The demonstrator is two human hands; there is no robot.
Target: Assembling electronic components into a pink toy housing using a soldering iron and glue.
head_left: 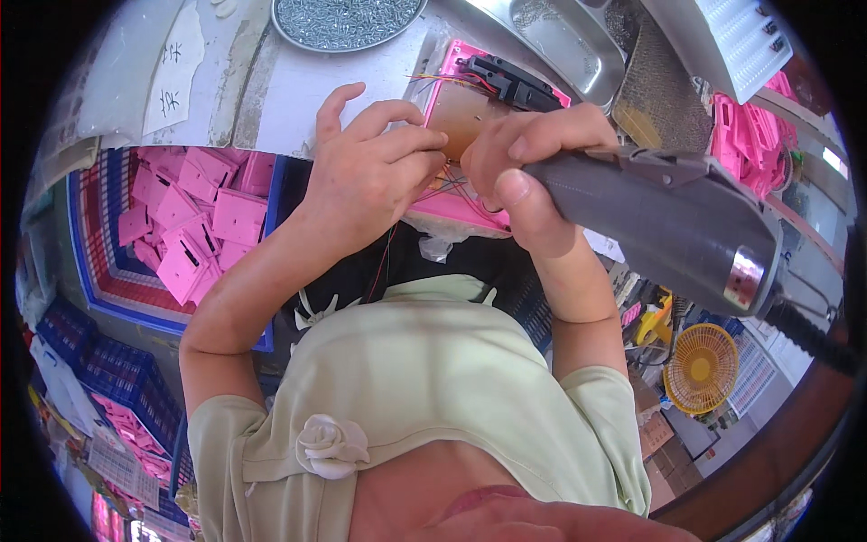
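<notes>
A pink plastic casing (452,210) lies at the table edge in front of me, with a brown board (456,117) and thin coloured wires (444,187) inside. A long black part (513,83) sits along its far side. My right hand (542,172) is closed round the front end of a dark grey electric screwdriver (659,212), tilted over the casing; its tip is hidden behind my fingers. My left hand (366,172) rests at the casing's left side, thumb and forefinger pinched over the wires, other fingers raised. What the pinch holds is hidden.
A round metal dish (348,25) of small screws stands at the far left, metal trays (591,77) at the far right. A blue basket (104,294) of pink panels is below the table's left edge. More pink parts (754,140) and a yellow basket (700,361) are right.
</notes>
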